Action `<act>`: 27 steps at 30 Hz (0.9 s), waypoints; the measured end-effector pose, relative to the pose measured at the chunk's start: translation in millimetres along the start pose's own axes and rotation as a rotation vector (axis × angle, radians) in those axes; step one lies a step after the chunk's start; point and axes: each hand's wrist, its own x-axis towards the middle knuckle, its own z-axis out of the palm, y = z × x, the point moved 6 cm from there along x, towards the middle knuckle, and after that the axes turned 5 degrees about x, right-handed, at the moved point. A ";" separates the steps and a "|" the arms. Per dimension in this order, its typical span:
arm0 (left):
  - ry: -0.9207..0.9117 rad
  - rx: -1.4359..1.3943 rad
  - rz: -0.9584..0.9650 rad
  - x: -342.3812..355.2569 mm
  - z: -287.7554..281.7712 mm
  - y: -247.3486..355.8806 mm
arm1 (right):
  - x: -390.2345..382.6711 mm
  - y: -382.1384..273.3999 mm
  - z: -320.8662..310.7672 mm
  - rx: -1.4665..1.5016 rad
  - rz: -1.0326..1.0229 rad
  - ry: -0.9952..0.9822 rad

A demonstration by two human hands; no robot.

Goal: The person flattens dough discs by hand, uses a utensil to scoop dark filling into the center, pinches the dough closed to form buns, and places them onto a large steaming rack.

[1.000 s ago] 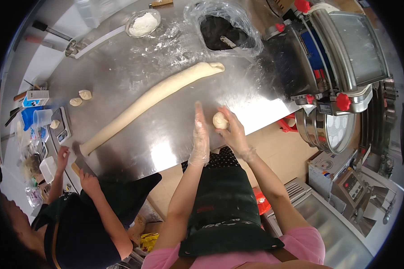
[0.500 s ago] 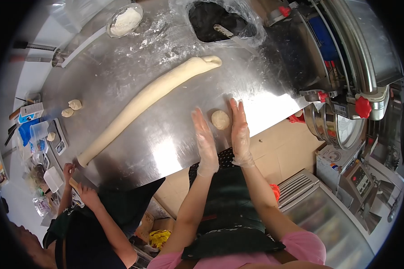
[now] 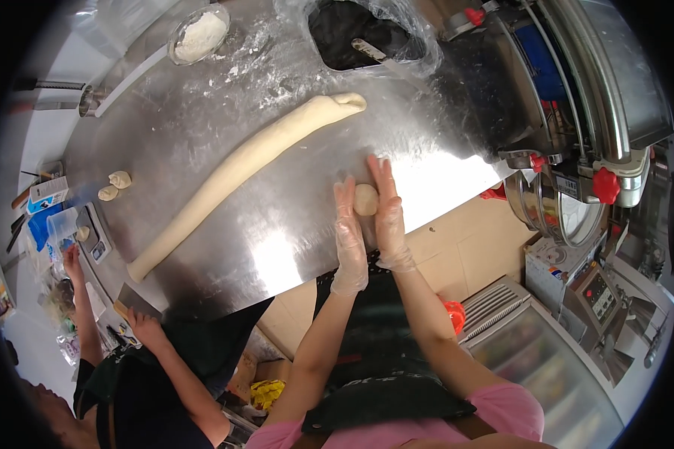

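A small round dough ball [image 3: 365,200] sits on the steel table between my two gloved hands. My left hand [image 3: 349,238] lies along its left side, fingers stretched out and the fingertips close to it. My right hand [image 3: 388,213] is at its right side, also with straight fingers, its edge resting by the table. Both wear clear plastic gloves, and neither wraps around the ball. Beyond them a long dough roll [image 3: 236,168] runs diagonally across the table.
A co-worker at the left holds a dough scraper [image 3: 138,301] and reaches toward a dough piece [image 3: 82,233] on a scale [image 3: 97,243]. Two dough pieces [image 3: 118,179] lie nearby. Farther back are a flour bowl [image 3: 202,36] and a dark filling tub [image 3: 363,34]. A roller machine [image 3: 577,90] stands right.
My hands have drawn together around the dough ball, narrowing the gaps beside it. The co-worker's far hand has moved from the roll's end up to the scale.
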 end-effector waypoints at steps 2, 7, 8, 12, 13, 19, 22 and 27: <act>0.056 -0.011 0.026 4.0 -9.1 3.9 | 0.5 -21.4 8.1 0.131 0.086 0.133; 0.010 0.035 -0.016 1.4 7.7 3.0 | -5.2 1.8 10.2 0.011 0.139 0.000; 0.008 0.023 -0.001 2.7 -1.5 0.5 | -3.1 1.0 0.6 0.027 0.085 0.024; 0.041 0.030 -0.002 0.0 0.6 1.8 | -9.1 -9.0 13.8 0.024 0.076 0.093; 0.018 0.074 -0.014 0.2 8.3 6.9 | -10.1 -4.1 15.5 -0.106 0.056 -0.014; 0.088 0.102 0.068 -3.4 -48.7 27.3 | -6.8 -25.1 -25.0 -0.300 0.034 0.132; 0.191 0.151 0.163 -8.8 -63.2 30.6 | 3.7 -55.7 11.1 -1.002 -0.215 -0.165; 0.162 0.361 0.192 -17.5 -55.7 31.1 | 13.2 -12.6 30.4 -1.771 -0.365 -0.230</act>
